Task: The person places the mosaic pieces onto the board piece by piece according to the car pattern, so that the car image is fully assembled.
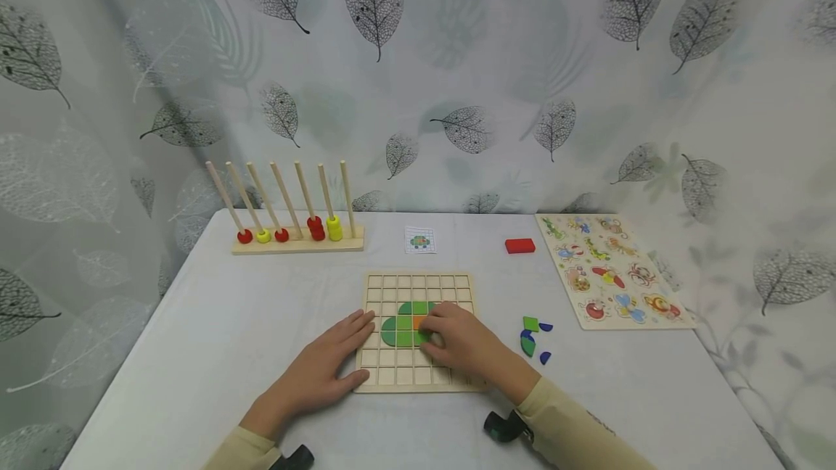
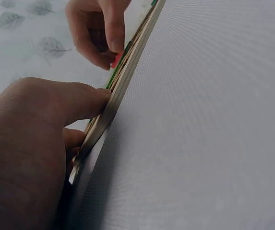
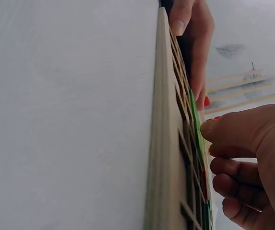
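Note:
A wooden grid board [image 1: 379, 378] lies on the table in front of me. Green tiles [image 1: 404, 338], some with rounded edges, and an orange tile [image 1: 417, 323] sit in its middle cells. My left hand [image 1: 329, 365] rests along the board's left edge, fingers straight, thumb near the lower corner; in the left wrist view its thumb [image 2: 96, 98] touches the edge. Over the tiles' right side, my right hand [image 1: 466, 343] has curled fingers, with its fingertips [image 3: 209, 128] at the tiles in the right wrist view. Whether they pinch a piece is hidden.
Loose green [image 1: 530, 323] and blue pieces [image 1: 545, 358] lie right of the board. Behind it are a small pattern card [image 1: 420, 240] and a red block [image 1: 519, 246]. A peg stand with rings [image 1: 298, 245] stands back left, a picture puzzle board [image 1: 610, 274] right.

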The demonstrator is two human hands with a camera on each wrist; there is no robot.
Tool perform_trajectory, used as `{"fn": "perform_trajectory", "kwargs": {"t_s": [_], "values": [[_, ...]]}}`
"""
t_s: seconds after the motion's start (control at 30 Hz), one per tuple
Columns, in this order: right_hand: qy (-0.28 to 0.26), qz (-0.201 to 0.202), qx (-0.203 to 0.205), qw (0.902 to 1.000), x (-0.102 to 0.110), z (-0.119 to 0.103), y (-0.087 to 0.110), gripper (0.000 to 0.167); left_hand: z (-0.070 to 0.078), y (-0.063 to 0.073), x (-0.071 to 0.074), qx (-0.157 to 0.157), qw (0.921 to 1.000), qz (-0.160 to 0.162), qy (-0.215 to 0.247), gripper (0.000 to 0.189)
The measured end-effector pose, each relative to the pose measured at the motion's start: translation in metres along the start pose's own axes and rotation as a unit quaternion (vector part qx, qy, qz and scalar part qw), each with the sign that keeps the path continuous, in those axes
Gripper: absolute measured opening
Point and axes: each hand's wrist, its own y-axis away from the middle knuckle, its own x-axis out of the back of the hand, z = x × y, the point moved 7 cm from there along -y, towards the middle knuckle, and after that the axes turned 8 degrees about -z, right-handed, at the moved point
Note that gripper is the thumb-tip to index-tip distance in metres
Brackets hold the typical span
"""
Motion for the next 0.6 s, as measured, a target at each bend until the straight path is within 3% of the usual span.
{"fn": "perform_trajectory", "kwargs": {"t_s": [0.6], "values": [[-0.054, 0.044, -0.028, 0.9972, 0.042, 0.016, 0.025, 0.029, 0.000, 0.000, 0.000, -0.001, 1.0000, 0.000, 0.001, 0.075]]}}
